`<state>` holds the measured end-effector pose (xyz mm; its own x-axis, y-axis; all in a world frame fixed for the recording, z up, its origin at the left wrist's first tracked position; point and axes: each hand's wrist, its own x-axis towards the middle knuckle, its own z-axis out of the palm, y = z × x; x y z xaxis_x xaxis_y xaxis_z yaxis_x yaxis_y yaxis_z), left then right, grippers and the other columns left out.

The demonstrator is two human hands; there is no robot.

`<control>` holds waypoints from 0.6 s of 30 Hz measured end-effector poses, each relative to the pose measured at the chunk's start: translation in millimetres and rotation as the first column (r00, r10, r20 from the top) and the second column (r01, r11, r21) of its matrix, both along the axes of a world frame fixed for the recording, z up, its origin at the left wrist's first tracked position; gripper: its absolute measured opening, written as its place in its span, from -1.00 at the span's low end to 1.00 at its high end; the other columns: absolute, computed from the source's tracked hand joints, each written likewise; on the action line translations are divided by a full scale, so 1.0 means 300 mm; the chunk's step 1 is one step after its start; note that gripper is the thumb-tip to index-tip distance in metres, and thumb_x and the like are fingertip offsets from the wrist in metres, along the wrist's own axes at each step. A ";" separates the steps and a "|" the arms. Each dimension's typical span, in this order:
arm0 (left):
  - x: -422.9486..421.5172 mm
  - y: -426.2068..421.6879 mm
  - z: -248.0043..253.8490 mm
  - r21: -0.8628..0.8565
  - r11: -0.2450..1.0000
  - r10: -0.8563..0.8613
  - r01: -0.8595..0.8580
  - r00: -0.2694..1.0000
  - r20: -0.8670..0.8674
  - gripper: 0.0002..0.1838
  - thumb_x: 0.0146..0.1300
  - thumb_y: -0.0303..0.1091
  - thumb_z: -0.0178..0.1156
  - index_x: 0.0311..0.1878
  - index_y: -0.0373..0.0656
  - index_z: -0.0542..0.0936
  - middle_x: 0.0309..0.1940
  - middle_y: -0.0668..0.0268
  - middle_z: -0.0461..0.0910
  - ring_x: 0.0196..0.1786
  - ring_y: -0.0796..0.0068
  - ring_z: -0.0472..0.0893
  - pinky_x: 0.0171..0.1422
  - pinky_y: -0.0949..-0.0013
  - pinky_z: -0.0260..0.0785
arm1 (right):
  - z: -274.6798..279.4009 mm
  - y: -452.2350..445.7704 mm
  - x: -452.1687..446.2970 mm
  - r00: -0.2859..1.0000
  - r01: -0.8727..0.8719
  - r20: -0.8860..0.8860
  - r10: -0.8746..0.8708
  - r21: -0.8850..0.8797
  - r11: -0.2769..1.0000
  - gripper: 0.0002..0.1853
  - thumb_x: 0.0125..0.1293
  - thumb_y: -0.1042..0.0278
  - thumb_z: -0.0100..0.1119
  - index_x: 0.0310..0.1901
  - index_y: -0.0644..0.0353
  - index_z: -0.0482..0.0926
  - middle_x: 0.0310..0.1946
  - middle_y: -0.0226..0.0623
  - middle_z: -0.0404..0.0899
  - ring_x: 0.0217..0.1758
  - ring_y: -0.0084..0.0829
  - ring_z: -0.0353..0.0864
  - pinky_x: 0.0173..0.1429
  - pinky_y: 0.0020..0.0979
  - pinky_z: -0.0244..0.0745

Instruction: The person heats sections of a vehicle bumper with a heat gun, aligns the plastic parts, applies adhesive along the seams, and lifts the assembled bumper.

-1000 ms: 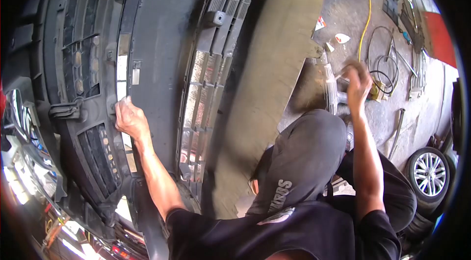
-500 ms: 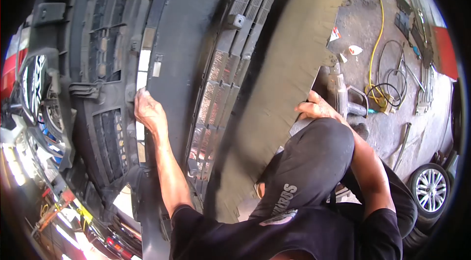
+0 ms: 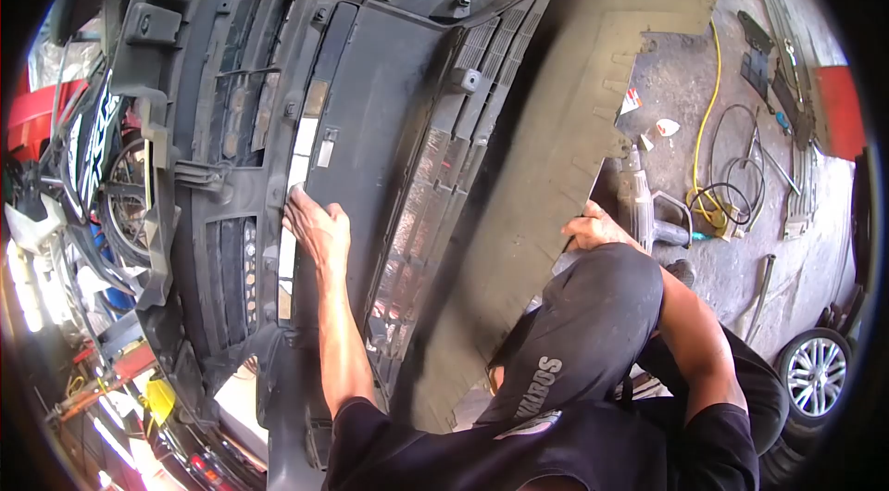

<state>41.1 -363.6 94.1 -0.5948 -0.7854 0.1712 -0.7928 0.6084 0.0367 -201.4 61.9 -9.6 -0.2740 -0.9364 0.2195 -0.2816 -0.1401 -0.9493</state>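
Observation:
A large dark plastic car bumper (image 3: 375,74) with slatted grilles stands in front of me. My left hand (image 3: 317,230) has its fingers wrapped over the edge of a long slot in the bumper, left of the centre. The bumper's lower flap (image 3: 528,148), dusty and olive-brown, runs down the middle. My right hand (image 3: 594,230) is closed on the flap's right edge, just above my raised knee; its fingertips are partly hidden there. Beside that hand a grey heat-gun-like tool (image 3: 639,204) lies on the floor.
On the concrete floor at the right lie a yellow cable (image 3: 713,102), a coiled black cord (image 3: 755,171), a white cap (image 3: 666,127) and dark plastic parts (image 3: 757,56). A wheel (image 3: 815,371) is at the lower right. Motorcycle parts (image 3: 93,148) stand at the far left.
My right hand has come down from above the tool to the flap's edge. The bumper has shifted right in view, with my left hand still at its slot.

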 end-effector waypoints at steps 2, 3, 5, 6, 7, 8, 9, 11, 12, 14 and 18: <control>-0.023 0.016 0.015 -0.009 1.000 0.004 -0.004 0.998 0.069 -0.48 0.20 -0.47 0.22 0.23 -0.44 0.42 0.07 -0.13 0.60 0.21 -0.13 0.53 0.30 -0.15 0.28 | -0.051 0.020 -0.005 0.995 -0.025 -0.098 0.023 -0.024 0.999 -0.71 0.41 0.29 0.30 0.03 0.29 0.59 -0.12 -0.13 0.63 -0.11 -0.15 0.56 0.05 -0.10 0.37; -0.033 0.016 0.015 0.012 1.000 0.027 -0.028 0.997 0.071 -0.49 0.26 -0.45 0.22 0.25 -0.45 0.41 0.05 -0.15 0.61 0.19 -0.15 0.54 0.31 -0.14 0.28 | -0.140 0.056 -0.012 0.979 -0.068 -0.197 0.059 -0.040 0.997 -0.71 0.38 0.29 0.32 0.02 0.27 0.59 -0.18 -0.18 0.63 -0.15 -0.18 0.56 0.04 -0.11 0.34; -0.041 0.016 0.026 0.048 0.996 0.075 -0.079 0.994 0.082 -0.50 0.38 -0.40 0.22 0.29 -0.46 0.38 0.02 -0.19 0.62 0.17 -0.20 0.56 0.34 -0.12 0.28 | -0.142 0.050 -0.022 0.967 -0.067 -0.251 0.038 -0.109 0.992 -0.71 0.36 0.29 0.34 0.01 0.25 0.61 -0.27 -0.26 0.64 -0.23 -0.25 0.55 0.02 -0.14 0.29; -0.040 0.012 0.015 -0.046 0.999 0.022 -0.020 0.998 0.059 -0.59 0.47 -0.42 0.16 0.26 -0.45 0.40 -0.10 -0.22 0.66 0.01 -0.26 0.63 0.18 -0.10 0.40 | -0.147 0.040 -0.008 0.978 -0.020 -0.206 -0.015 -0.166 0.986 -0.71 0.36 0.28 0.34 0.00 0.25 0.61 -0.30 -0.30 0.63 -0.27 -0.28 0.53 0.02 -0.15 0.27; -0.042 0.011 0.019 -0.003 0.999 0.041 -0.041 0.999 0.017 -0.61 0.47 -0.43 0.16 0.25 -0.44 0.41 -0.13 -0.24 0.67 -0.04 -0.28 0.64 0.10 -0.10 0.42 | -0.143 0.026 -0.005 0.981 -0.012 -0.192 -0.026 -0.198 0.980 -0.73 0.34 0.27 0.34 -0.03 0.22 0.61 -0.28 -0.25 0.62 -0.30 -0.25 0.50 -0.03 -0.14 0.26; -0.046 0.009 0.029 0.042 0.998 0.057 -0.056 0.998 -0.024 -0.63 0.47 -0.45 0.15 0.25 -0.43 0.42 -0.16 -0.25 0.67 -0.08 -0.30 0.65 0.02 -0.10 0.45 | -0.137 0.012 -0.003 0.983 -0.004 -0.178 -0.038 -0.230 0.973 -0.75 0.33 0.26 0.33 -0.07 0.20 0.60 -0.25 -0.20 0.61 -0.34 -0.22 0.47 -0.07 -0.13 0.26; -0.044 0.005 0.043 0.086 0.994 0.076 -0.071 0.995 -0.065 -0.64 0.47 -0.46 0.15 0.24 -0.42 0.43 -0.19 -0.27 0.67 -0.13 -0.32 0.66 -0.05 -0.10 0.47 | -0.127 -0.005 -0.001 0.985 0.004 -0.165 -0.048 -0.262 0.965 -0.77 0.31 0.25 0.33 -0.11 0.17 0.60 -0.23 -0.15 0.60 -0.38 -0.18 0.44 -0.12 -0.12 0.25; -0.027 -0.022 0.050 0.046 0.999 -0.008 0.015 0.990 -0.140 -0.69 0.42 -0.53 0.18 0.19 -0.32 0.58 -0.32 -0.21 0.69 -0.24 -0.28 0.70 -0.20 -0.07 0.49 | -0.125 -0.004 0.023 0.997 0.035 0.068 -0.030 -0.072 0.997 -0.72 0.33 0.22 0.35 -0.03 0.18 0.62 -0.31 -0.22 0.53 -0.35 -0.26 0.45 -0.13 -0.19 0.28; -0.015 -0.042 0.048 0.039 0.999 -0.030 0.035 0.992 -0.121 -0.69 0.39 -0.56 0.20 0.18 -0.29 0.63 -0.33 -0.18 0.70 -0.24 -0.24 0.71 -0.19 -0.07 0.50 | -0.132 -0.006 0.036 0.966 0.036 0.254 -0.045 0.039 0.999 -0.68 0.33 0.21 0.36 0.02 0.19 0.63 -0.35 -0.27 0.50 -0.33 -0.31 0.46 -0.14 -0.23 0.30; -0.013 -0.052 0.068 0.040 0.999 -0.019 0.023 0.995 -0.102 -0.65 0.30 -0.64 0.22 0.12 -0.20 0.74 -0.26 -0.13 0.73 -0.21 -0.18 0.75 -0.17 -0.04 0.54 | -0.112 -0.038 0.059 0.816 0.041 0.538 -0.210 0.309 0.950 -0.64 0.34 0.22 0.37 0.09 0.18 0.63 -0.37 -0.35 0.47 -0.31 -0.42 0.47 -0.17 -0.31 0.35; 0.003 -0.049 0.093 -0.031 0.989 -0.147 0.144 0.981 -0.130 -0.59 0.25 -0.67 0.21 0.14 -0.17 0.73 -0.23 -0.08 0.75 -0.21 -0.11 0.77 -0.15 -0.02 0.59 | -0.144 -0.066 0.085 0.431 0.006 0.824 -0.368 0.405 0.914 -0.71 0.37 0.38 0.30 0.09 0.20 0.63 -0.06 -0.22 0.63 -0.05 -0.27 0.63 0.06 -0.24 0.50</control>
<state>41.9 -378.4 122.1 -0.6739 -0.6872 0.2715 -0.6847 0.7189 0.1200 -175.8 42.1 -52.7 -0.3213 -0.7926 -0.5182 0.7344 0.1369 -0.6648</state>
